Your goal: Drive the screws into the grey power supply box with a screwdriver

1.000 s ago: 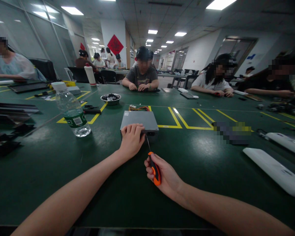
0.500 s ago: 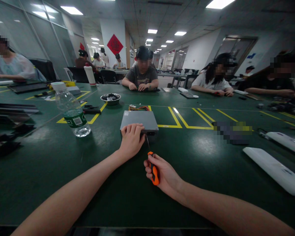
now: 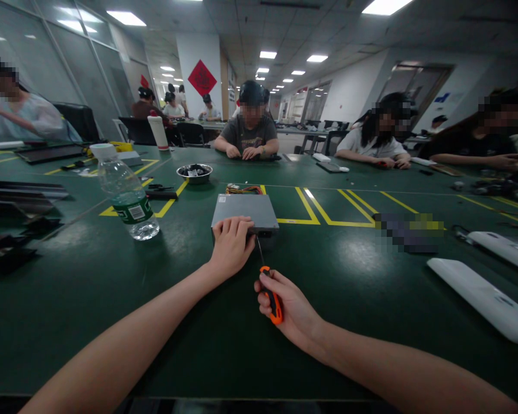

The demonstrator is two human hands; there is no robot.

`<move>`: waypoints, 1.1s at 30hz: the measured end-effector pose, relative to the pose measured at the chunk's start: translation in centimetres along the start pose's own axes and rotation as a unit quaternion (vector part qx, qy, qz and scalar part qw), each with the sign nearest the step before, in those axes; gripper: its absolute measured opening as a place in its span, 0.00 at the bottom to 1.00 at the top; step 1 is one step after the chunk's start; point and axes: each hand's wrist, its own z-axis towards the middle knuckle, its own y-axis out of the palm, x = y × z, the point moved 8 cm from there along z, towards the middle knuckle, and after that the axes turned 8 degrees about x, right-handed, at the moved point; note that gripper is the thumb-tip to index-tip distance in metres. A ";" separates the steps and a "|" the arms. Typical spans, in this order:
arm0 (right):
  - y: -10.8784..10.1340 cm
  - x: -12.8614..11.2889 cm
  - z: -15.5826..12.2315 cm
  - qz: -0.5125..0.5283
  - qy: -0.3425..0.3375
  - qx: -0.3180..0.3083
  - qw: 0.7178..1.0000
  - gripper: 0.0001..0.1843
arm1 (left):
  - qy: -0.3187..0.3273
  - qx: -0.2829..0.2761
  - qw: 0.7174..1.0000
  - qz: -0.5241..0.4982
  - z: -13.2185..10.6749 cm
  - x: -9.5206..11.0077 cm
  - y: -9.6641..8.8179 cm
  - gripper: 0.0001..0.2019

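A grey metal computer power supply (image 3: 246, 208) lies on the green table, its coloured wires (image 3: 246, 189) coming out at the far side. My left hand (image 3: 233, 240) grips its near left part, fingers over the top and thumb against the front face. In my right hand (image 3: 285, 299) is an orange and black screwdriver (image 3: 275, 307), held in a closed grip. Its thin shaft points up and away at the power supply's front face, near my left thumb. Whether the tip sits in a screw is too small to tell.
Left of my arms stands a clear water bottle (image 3: 132, 198). Beyond it are a metal bowl (image 3: 194, 179) of small dark parts and a white cup (image 3: 157, 133). White long casings (image 3: 479, 299) lie at right. Yellow tape marks the table (image 3: 190, 356). Several people sit around it.
The screwdriver handle has turned a little in my right hand, which has shifted very slightly. My left hand and the power supply stay in place.
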 end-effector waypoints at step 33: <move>-2.7 -1.1 -0.9 0.026 0.017 0.026 0.999 0.11 | 0.002 -0.006 1.000 -0.015 0.0 -0.2 0.1 0.09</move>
